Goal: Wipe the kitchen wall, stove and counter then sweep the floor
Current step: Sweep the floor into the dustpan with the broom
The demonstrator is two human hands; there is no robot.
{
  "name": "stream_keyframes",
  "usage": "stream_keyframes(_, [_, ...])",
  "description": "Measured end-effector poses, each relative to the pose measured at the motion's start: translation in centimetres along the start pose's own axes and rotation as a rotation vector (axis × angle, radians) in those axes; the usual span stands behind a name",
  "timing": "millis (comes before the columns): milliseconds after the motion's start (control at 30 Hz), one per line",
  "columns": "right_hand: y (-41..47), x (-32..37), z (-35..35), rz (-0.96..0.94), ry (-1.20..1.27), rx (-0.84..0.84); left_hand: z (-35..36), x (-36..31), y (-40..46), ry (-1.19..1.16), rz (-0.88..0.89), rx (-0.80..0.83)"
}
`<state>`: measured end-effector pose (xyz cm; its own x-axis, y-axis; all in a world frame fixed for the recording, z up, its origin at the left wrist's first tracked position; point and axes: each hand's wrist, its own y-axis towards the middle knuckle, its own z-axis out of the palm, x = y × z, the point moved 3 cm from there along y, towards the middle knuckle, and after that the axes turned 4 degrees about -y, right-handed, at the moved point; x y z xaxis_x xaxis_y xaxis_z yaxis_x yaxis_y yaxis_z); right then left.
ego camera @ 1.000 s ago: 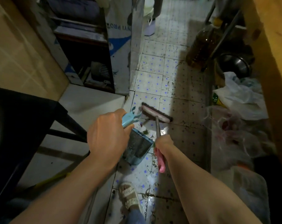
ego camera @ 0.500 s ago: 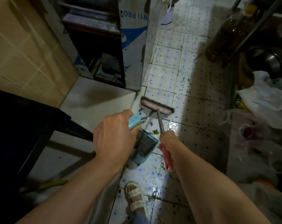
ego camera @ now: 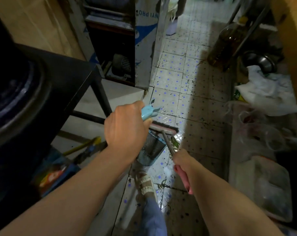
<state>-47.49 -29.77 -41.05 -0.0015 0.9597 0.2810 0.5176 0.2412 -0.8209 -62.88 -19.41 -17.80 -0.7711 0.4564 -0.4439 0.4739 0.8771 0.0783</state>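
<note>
My left hand [ego camera: 126, 129] is closed around the light blue handle of a dustpan [ego camera: 151, 150], whose dark scoop rests on the floor just below the hand. My right hand [ego camera: 182, 160] grips the pink-ended handle of a small broom [ego camera: 164, 129]. The broom's pink and dark head lies against the open mouth of the dustpan. A green leaf scrap [ego camera: 175, 143] and small bits of debris lie on the white tiled floor [ego camera: 192, 103] with blue dots, right beside the scoop.
A black table [ego camera: 62, 79] with a dark pot stands at left. A metal cabinet [ego camera: 144, 40] is ahead. An oil bottle [ego camera: 226, 43], a steel bowl [ego camera: 261, 63] and plastic bags [ego camera: 266, 92] line the right side. My sandalled foot [ego camera: 145, 184] stands below the dustpan.
The broom head has been drawn toward me, up to the dustpan mouth. The view has shifted, so the table and pot at left now show more.
</note>
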Motion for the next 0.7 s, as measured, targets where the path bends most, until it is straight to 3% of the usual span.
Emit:
stream_keyframes(300, [-9.0,-10.7,5.0,0.071,-0.060,0.034,-3.0,1.4,-11.2,0.013,-0.050,0.015])
stream_keyframes(700, [-15.3,-11.6,3.2,0.075,-0.006,0.011,-6.0,-0.1,-16.3,0.045,-0.175,0.053])
